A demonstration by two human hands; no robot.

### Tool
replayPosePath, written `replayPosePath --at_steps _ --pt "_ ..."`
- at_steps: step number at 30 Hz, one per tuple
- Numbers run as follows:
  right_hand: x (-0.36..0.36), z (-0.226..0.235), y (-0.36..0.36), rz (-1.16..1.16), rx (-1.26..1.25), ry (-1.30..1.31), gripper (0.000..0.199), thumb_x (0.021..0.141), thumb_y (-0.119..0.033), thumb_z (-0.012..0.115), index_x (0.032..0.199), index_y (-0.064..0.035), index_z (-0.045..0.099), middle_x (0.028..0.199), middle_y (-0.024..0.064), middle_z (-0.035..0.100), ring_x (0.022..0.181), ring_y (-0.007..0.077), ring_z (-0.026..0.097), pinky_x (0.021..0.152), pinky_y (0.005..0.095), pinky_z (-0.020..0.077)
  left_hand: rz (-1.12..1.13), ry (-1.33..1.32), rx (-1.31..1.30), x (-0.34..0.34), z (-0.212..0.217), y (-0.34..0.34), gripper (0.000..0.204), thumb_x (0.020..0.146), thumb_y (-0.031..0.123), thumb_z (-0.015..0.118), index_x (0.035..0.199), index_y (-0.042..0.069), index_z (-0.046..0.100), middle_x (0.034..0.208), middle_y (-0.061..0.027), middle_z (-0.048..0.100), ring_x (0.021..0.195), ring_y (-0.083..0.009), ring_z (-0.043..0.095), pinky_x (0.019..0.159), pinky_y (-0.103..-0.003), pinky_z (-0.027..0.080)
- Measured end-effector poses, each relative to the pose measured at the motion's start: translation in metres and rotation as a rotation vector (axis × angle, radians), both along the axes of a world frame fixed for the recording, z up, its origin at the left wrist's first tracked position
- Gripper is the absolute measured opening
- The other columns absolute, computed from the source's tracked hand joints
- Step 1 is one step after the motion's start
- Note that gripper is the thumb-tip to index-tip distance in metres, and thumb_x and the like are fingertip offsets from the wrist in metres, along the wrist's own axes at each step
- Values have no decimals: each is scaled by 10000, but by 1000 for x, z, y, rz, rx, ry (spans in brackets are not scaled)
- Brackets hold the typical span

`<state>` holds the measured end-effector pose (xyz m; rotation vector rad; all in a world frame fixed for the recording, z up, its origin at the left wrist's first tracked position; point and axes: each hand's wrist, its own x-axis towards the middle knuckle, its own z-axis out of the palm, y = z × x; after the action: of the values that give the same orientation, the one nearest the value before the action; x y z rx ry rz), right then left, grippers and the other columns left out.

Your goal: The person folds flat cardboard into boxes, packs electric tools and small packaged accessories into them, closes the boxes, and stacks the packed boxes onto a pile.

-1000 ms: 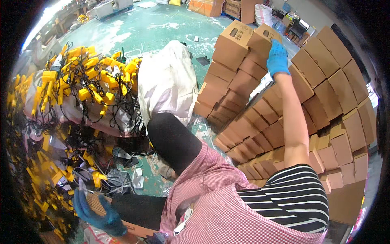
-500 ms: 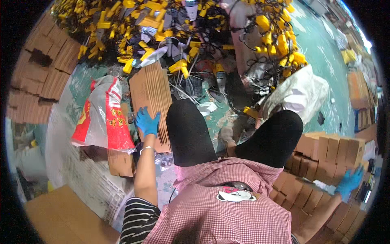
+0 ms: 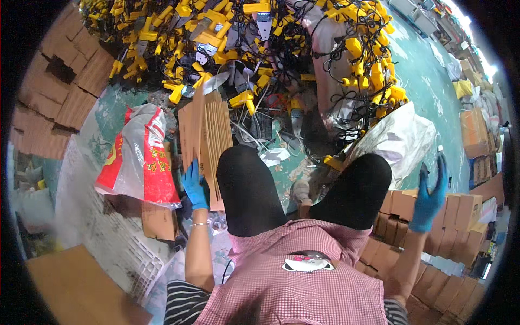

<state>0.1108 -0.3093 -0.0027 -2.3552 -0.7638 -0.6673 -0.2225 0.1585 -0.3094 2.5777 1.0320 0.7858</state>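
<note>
Left blue-gloved hand (image 3: 195, 187) at 8 o'clock, fingers pinching the near edge of a flat brown cardboard sheet (image 3: 194, 127) angled off a flattened cardboard stack (image 3: 216, 138), 10 o'clock. Right blue-gloved hand (image 3: 429, 201) at 3 o'clock, fingers spread wide, near stacked brown cardboard boxes (image 3: 460, 211). Yellow plastic devices with black cords (image 3: 216, 38) heaped at 12.

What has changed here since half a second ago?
The right hand has moved forward and inward near the stacked boxes, fingers spread. At the left hand, a flat carton now tilts apart from the carton stack; whether the hand grips it is unclear. The red-and-white bag, white sack and yellow devices stayed in place.
</note>
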Motion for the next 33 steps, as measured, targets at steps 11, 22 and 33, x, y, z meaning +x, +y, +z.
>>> replayPosePath --at_steps 11,22,33 --pt "-10 69 185 773 1077 538 441 928 -144 691 1334 -18 574 1313 102 621 1185 200 610 1004 374 483 -545 -300 373 105 333 -64 783 749 337 822 1413 80 496 1515 -159 424 1378 -328 422 1139 -448 335" --pt "-98 -35 184 1263 577 1125 618 814 -49 734 1386 -26 504 1427 95 487 1317 202 478 1105 343 375 -230 -900 -765 116 271 -114 420 901 34 684 1294 42 536 1141 -35 600 1029 -132 581 904 -275 481" --pt "-88 -59 168 760 633 1379 776 823 -185 720 1484 -25 346 1389 89 449 1184 169 479 1023 311 421 -344 -954 -953 83 254 -201 645 842 87 622 1433 8 376 1448 -174 457 1359 -276 423 1168 -404 281"
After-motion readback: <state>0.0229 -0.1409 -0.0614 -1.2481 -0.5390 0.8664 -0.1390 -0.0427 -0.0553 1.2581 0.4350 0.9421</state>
